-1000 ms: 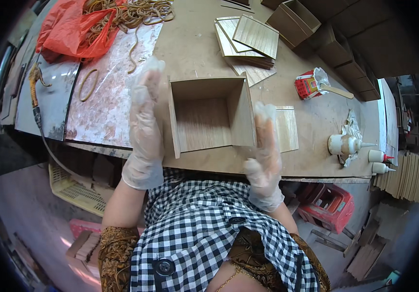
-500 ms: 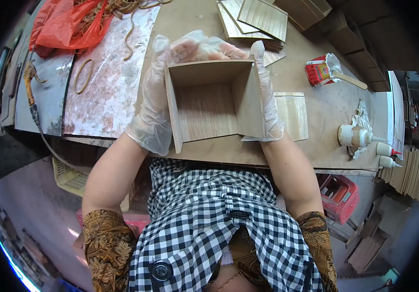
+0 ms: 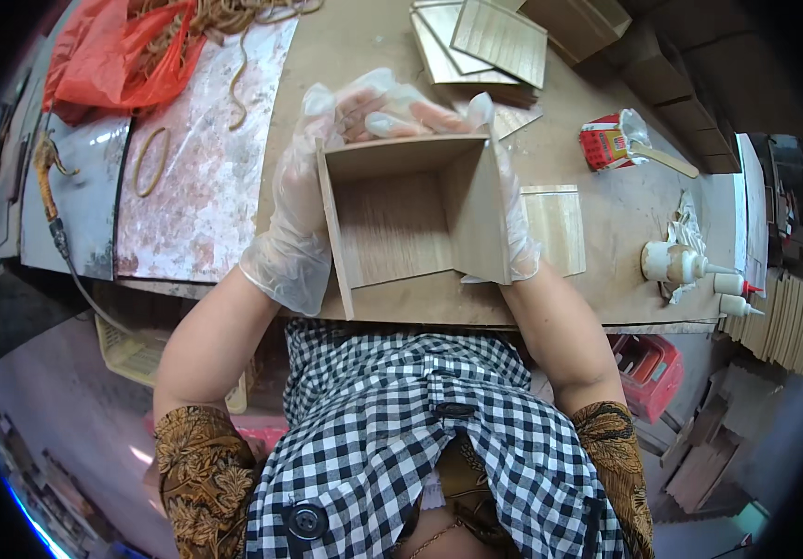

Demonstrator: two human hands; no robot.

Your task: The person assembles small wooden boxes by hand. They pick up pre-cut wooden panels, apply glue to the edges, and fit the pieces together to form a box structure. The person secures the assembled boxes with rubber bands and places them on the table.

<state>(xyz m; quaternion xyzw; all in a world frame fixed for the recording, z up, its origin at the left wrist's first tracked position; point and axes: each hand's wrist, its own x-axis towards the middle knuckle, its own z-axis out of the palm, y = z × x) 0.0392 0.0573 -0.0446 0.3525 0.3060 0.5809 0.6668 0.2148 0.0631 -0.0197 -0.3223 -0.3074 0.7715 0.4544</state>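
Observation:
A wooden box [image 3: 397, 224], with one side open toward me, is held between my gloved hands above the front edge of the table. My left hand [image 3: 303, 200] presses along its left panel, fingers curling over the far side. On the right panel rests my right hand [image 3: 510, 200], its fingers reaching behind the far panel to meet those of the left. Both hands wear thin clear plastic gloves. Beside the right hand lies a grooved wooden panel [image 3: 555, 228]. Part of each palm is hidden by the box.
Wooden panels [image 3: 499, 42] are stacked at the far middle. A red tub [image 3: 606, 142] with a flat stick and a white glue bottle [image 3: 672, 262] stand at right. At left lie a red plastic bag [image 3: 122, 65], a rubber band [image 3: 150, 162] and a corded tool [image 3: 51, 186].
The box and both hands sit slightly lower in the picture, and the box is tilted a little more. The grip is the same.

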